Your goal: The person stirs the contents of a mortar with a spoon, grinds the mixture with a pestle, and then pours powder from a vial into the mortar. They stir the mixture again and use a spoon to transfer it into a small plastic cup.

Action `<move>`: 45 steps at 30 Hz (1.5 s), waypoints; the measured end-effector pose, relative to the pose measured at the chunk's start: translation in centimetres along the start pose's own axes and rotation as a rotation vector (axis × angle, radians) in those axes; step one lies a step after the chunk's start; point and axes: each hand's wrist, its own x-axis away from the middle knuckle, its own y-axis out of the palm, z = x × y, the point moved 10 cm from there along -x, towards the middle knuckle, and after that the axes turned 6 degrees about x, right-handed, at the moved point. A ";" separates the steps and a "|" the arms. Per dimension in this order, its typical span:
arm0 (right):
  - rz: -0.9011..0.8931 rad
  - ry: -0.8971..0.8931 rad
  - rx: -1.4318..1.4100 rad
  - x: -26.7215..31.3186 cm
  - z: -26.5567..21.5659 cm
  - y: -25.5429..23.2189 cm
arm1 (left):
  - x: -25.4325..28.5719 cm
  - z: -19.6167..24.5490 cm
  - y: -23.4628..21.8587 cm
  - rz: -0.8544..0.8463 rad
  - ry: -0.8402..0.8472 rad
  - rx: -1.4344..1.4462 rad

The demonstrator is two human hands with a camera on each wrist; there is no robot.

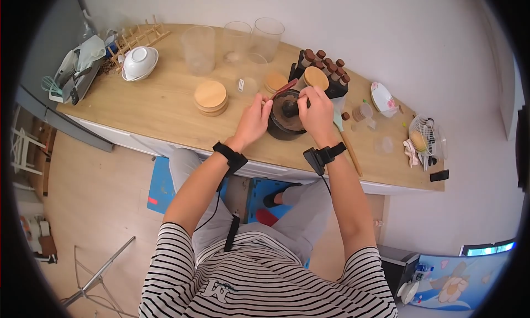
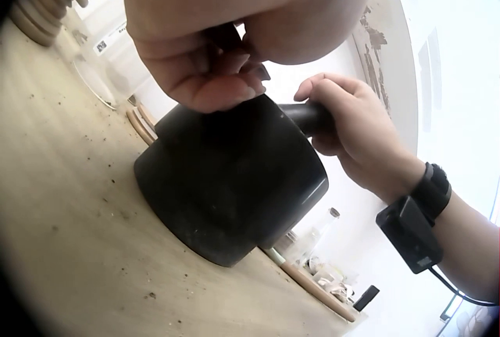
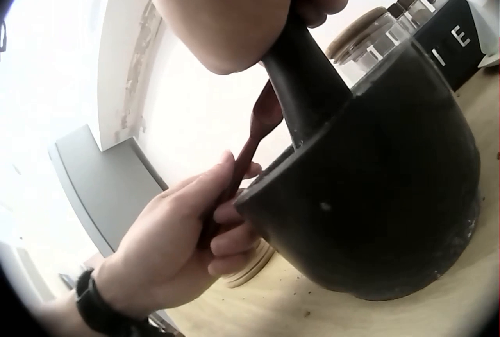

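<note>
A black mortar (image 1: 285, 131) stands near the front edge of the wooden counter, brownish ground matter inside it. My right hand (image 1: 316, 112) grips the black pestle (image 3: 306, 79), whose lower end is down in the bowl. At the mortar's left rim, my left hand (image 1: 255, 119) holds a dark red wooden spoon (image 3: 266, 112) by its handle, the spoon's head pointing up and away. In the left wrist view, the left fingertips are right at the mortar's rim, and most of the spoon is hidden behind that hand.
Lidded jars (image 1: 211, 95) and clear glass containers (image 1: 199, 50) stand behind and left. A black rack (image 1: 338, 89) of brown-capped bottles is at the back. A wooden-handled spatula (image 1: 350, 148) lies to the right. Dark crumbs dot the counter (image 2: 70, 220).
</note>
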 end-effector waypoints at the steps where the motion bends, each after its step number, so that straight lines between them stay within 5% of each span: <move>1: 0.019 0.006 -0.004 -0.3 -0.3 -0.2 | 0.1 0.1 0.0 -0.013 -0.018 -0.010; 13: -0.102 -0.257 0.094 2.0 -3.4 1.4 | 0.2 -0.4 0.4 0.019 0.003 -0.031; 20: 0.003 -0.145 0.052 -0.1 -0.7 0.5 | 0.2 0.0 0.3 0.000 0.008 -0.027; 23: 0.054 -0.110 0.106 -0.7 -0.9 1.1 | 0.2 0.2 0.0 0.044 0.137 -0.067; 29: -0.010 -0.230 0.093 1.9 -2.4 1.3 | 0.4 -0.7 0.5 0.009 -0.015 -0.049; 38: 0.097 -0.153 0.051 1.0 -0.1 -2.7 | 0.0 1.8 0.8 0.004 0.122 -0.343; 45: 0.153 -0.134 0.112 1.8 1.2 0.9 | -0.7 1.4 1.3 -0.039 0.102 -0.480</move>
